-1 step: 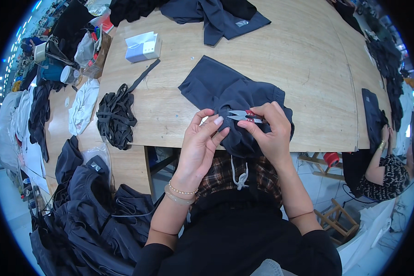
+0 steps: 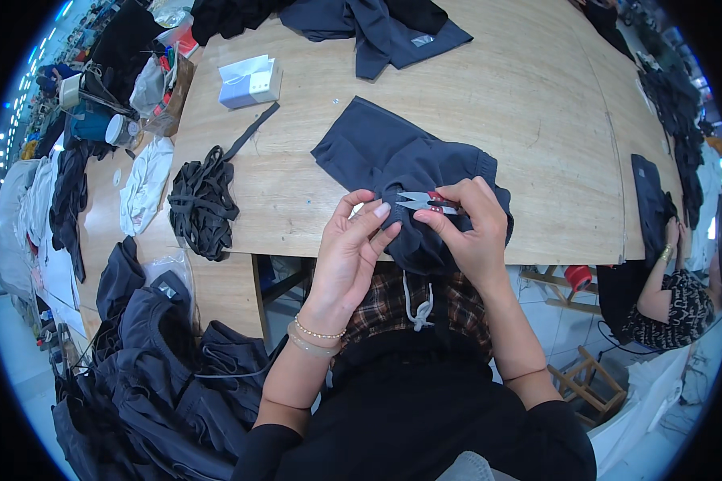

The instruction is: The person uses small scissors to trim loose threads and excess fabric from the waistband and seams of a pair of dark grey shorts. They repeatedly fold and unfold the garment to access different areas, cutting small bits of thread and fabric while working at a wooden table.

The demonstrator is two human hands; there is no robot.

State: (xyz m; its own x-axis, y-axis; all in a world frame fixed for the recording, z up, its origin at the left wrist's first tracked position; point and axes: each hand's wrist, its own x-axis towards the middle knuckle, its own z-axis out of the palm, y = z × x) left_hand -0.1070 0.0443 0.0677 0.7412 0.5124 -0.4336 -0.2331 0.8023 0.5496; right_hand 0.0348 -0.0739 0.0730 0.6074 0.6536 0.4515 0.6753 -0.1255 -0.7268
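A dark navy garment [image 2: 441,164] with a gathered elastic edge lies at the table's near side, part of it hanging over the edge. My left hand [image 2: 353,244] pinches the gathered edge between thumb and fingers. In my right hand [image 2: 477,224] is a pair of thread snips [image 2: 425,201] with red grips, held between thumb and fingers. Its blades are parted and point left, close to my left fingertips at the gathered fabric. Whether a thread lies between the blades is too small to tell.
Left on the wooden table [image 2: 553,160] are a heap of dark tape [image 2: 204,200], a tissue box [image 2: 250,82] and white cloth [image 2: 146,184]. More dark garments lie at the far edge [image 2: 377,28] and in a pile [image 2: 152,361] at lower left. Another person's arm [image 2: 658,276] shows at right.
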